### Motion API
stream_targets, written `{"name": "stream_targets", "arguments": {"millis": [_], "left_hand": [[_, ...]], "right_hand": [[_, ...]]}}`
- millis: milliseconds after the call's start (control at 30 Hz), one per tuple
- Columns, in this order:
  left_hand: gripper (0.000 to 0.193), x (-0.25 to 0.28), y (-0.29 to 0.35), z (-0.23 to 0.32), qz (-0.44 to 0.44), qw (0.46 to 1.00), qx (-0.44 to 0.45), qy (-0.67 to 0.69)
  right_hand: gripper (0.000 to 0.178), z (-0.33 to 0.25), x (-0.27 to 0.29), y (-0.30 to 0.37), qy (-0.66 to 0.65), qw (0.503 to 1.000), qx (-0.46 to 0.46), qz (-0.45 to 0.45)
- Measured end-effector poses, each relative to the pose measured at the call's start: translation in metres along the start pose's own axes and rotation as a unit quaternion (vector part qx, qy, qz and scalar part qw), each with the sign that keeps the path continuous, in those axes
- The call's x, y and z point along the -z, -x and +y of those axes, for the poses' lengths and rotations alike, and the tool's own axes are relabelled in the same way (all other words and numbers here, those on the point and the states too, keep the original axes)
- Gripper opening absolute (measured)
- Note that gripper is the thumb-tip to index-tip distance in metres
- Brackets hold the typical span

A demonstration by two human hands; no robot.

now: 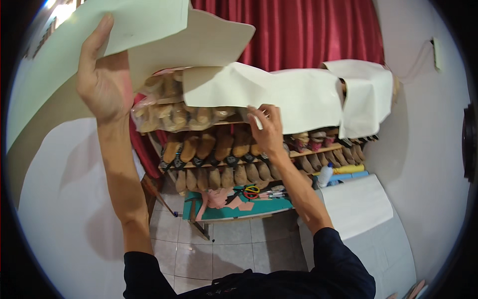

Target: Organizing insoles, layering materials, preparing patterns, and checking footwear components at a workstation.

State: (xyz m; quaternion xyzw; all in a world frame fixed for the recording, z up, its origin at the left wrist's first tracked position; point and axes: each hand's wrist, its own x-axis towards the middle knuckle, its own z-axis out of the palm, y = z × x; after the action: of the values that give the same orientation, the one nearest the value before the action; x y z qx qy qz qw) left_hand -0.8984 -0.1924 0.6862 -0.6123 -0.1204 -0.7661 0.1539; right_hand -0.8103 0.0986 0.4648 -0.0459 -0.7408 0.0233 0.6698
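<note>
My left hand (105, 84) is raised at the upper left, its thumb over a large pale sheet (149, 22) and its other fingers hidden behind it. A second pale sheet (199, 42) shows below and behind the first. My right hand (267, 128) is at the lower edge of a white sheet (303, 97) draped over the top of a rack. Its fingers are bent and apart, with nothing clearly between them; whether they touch the sheet is hard to tell. Another white sheet (368, 94) hangs over the rack's right end.
Rows of brown shoe lasts (219, 144) fill the rack, some in clear plastic (172, 112). Below stands a green-topped bench (234, 212) with scissors (251, 192) and pink scraps (219, 198). A bottle (325, 175) stands by a white-covered table (358, 207). Red curtains (298, 32) hang behind.
</note>
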Motion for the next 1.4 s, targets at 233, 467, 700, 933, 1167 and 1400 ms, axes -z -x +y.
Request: {"name": "stream_targets", "arguments": {"millis": [233, 467, 700, 933, 1167, 1400], "left_hand": [[0.034, -0.103, 0.089, -0.019, -0.038, 0.991, 0.038, -0.124], [0.039, -0.234, 0.216, -0.029, -0.266, 0.899, 0.099, -0.333], [0.049, -0.355, 0.335, -0.038, -0.328, 0.908, 0.211, -0.156], [0.051, -0.442, 0.465, -0.037, -0.311, 0.875, 0.355, 0.104], [0.053, -0.485, 0.580, -0.072, -0.275, 0.774, 0.481, 0.306], [0.055, -0.464, 0.675, -0.130, -0.209, 0.642, 0.606, 0.421]], "right_hand": [[0.027, -0.052, 0.137, 0.045, -0.257, 0.946, -0.195, -0.045], [0.118, -0.088, 0.337, 0.087, -0.520, 0.737, -0.392, -0.179], [0.118, -0.135, 0.491, 0.129, -0.464, 0.690, -0.553, -0.061], [0.062, -0.182, 0.604, 0.166, -0.366, 0.698, -0.571, 0.231], [0.059, -0.190, 0.669, 0.251, -0.192, 0.687, -0.534, 0.453], [0.050, -0.188, 0.800, 0.375, 0.160, 0.670, -0.651, 0.319]]}}
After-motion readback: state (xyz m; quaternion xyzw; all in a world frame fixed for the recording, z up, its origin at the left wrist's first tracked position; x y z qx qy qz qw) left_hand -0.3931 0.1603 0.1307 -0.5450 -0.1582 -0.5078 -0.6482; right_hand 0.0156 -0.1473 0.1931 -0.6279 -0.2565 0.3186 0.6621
